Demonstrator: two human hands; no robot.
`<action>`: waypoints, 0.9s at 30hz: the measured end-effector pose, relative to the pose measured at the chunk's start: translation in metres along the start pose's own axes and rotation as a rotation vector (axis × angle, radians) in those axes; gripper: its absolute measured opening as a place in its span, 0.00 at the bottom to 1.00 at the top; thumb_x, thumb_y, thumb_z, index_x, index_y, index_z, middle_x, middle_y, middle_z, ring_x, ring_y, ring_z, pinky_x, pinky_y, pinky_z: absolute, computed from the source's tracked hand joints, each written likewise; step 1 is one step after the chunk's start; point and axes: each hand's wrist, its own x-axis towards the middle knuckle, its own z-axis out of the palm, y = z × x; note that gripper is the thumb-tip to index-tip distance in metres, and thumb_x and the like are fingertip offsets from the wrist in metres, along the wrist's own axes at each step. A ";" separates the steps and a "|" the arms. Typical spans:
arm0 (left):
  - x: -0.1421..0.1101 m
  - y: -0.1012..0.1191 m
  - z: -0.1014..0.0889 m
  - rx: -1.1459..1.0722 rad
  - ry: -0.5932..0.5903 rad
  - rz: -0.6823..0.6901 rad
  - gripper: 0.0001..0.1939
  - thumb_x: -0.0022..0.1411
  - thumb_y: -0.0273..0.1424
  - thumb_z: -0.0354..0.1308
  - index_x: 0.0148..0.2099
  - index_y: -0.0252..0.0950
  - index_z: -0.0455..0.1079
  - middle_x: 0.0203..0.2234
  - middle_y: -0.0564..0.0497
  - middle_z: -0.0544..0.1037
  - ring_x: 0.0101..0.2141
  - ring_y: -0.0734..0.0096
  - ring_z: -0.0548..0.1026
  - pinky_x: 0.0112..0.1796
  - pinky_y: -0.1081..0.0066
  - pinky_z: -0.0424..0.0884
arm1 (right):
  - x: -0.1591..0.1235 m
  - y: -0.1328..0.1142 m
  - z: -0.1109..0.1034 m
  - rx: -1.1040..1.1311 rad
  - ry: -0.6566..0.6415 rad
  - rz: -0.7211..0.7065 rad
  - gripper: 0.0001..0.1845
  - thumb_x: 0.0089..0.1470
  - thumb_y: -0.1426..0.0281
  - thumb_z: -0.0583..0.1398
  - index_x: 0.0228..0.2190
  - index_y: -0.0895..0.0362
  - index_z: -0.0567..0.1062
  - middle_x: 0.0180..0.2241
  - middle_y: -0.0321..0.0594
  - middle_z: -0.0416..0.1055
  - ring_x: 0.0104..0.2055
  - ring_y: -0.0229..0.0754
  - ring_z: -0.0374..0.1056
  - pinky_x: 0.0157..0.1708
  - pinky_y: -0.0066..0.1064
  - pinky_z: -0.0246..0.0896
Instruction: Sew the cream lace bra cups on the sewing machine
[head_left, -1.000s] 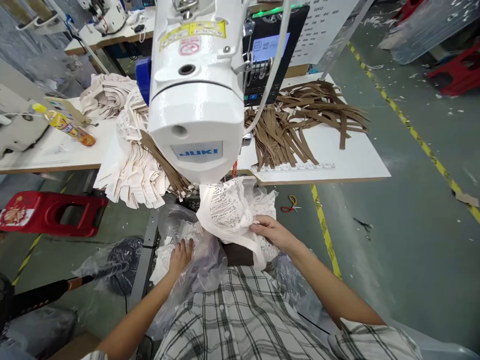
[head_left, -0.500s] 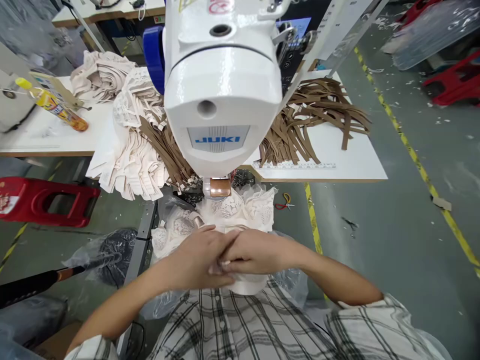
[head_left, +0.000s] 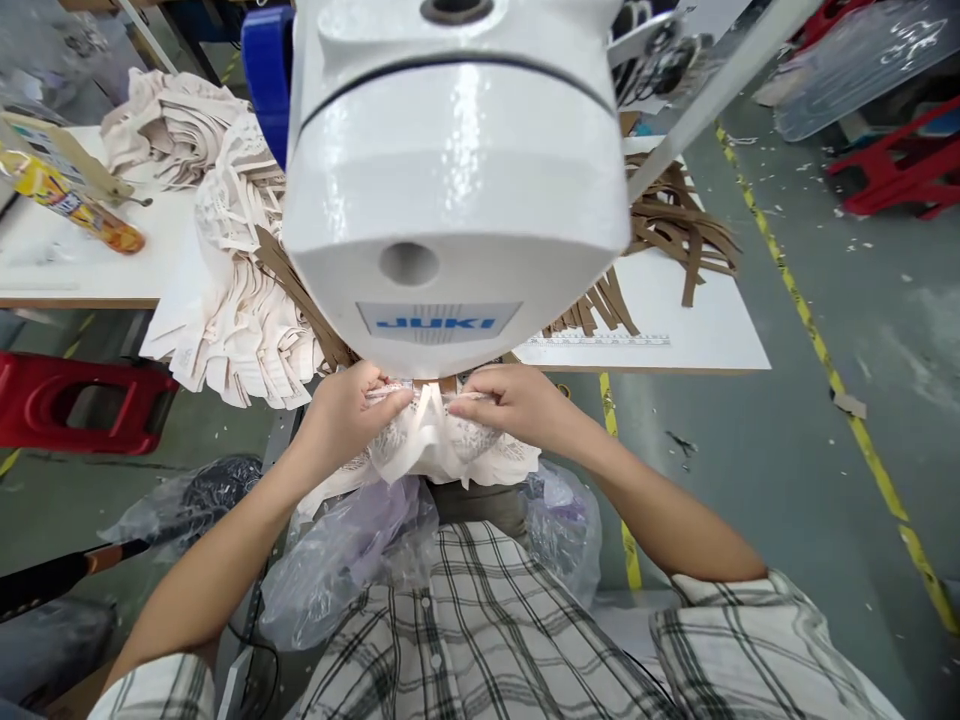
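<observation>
A cream lace bra (head_left: 431, 440) hangs under the front of a white sewing machine (head_left: 457, 190). My left hand (head_left: 349, 410) pinches the lace edge just left of the machine's copper-coloured foot area (head_left: 436, 384). On the other side, my right hand (head_left: 514, 400) pinches the same piece, thumb on top. Between the two hands a pale strip stands up in a fold. The machine head hides the needle and part of the fabric beneath it.
Stacked cream fabric pieces (head_left: 232, 335) and brown strips (head_left: 300, 295) lie at the left. More brown strips (head_left: 686, 225) and a ruler (head_left: 600, 341) are on the white table at right. A drink bottle (head_left: 82, 210) lies tilted far left; a red stool (head_left: 82, 402) stands below.
Both hands have moved forward from my lap to the machine and drawn apart, each now gripping the bra's edge. My view has come closer to the machine head.
</observation>
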 end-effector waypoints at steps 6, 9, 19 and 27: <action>0.015 -0.005 0.005 0.008 0.106 0.116 0.13 0.59 0.36 0.60 0.26 0.38 0.65 0.17 0.55 0.65 0.24 0.70 0.65 0.27 0.71 0.58 | 0.010 0.005 -0.008 0.193 0.006 0.141 0.18 0.57 0.56 0.64 0.25 0.58 0.77 0.22 0.33 0.67 0.27 0.37 0.60 0.27 0.29 0.50; 0.020 -0.007 0.005 -0.008 0.114 0.140 0.11 0.60 0.36 0.59 0.28 0.38 0.66 0.19 0.54 0.65 0.27 0.68 0.67 0.28 0.70 0.62 | 0.015 0.010 -0.011 0.263 0.010 0.124 0.17 0.56 0.55 0.65 0.27 0.57 0.78 0.26 0.35 0.72 0.29 0.40 0.66 0.29 0.30 0.56; 0.023 -0.004 0.005 -0.088 0.109 0.125 0.08 0.60 0.34 0.59 0.31 0.40 0.64 0.21 0.53 0.61 0.27 0.68 0.68 0.29 0.69 0.65 | 0.023 0.029 -0.011 0.248 0.014 0.047 0.15 0.56 0.55 0.66 0.30 0.55 0.80 0.27 0.39 0.74 0.42 0.50 0.72 0.42 0.36 0.66; 0.025 -0.010 0.007 -0.062 0.155 0.163 0.11 0.58 0.32 0.60 0.28 0.40 0.61 0.21 0.54 0.64 0.30 0.67 0.69 0.31 0.70 0.67 | 0.021 0.048 0.000 0.298 0.084 0.091 0.20 0.52 0.52 0.67 0.35 0.56 0.79 0.36 0.40 0.76 0.46 0.52 0.71 0.48 0.40 0.65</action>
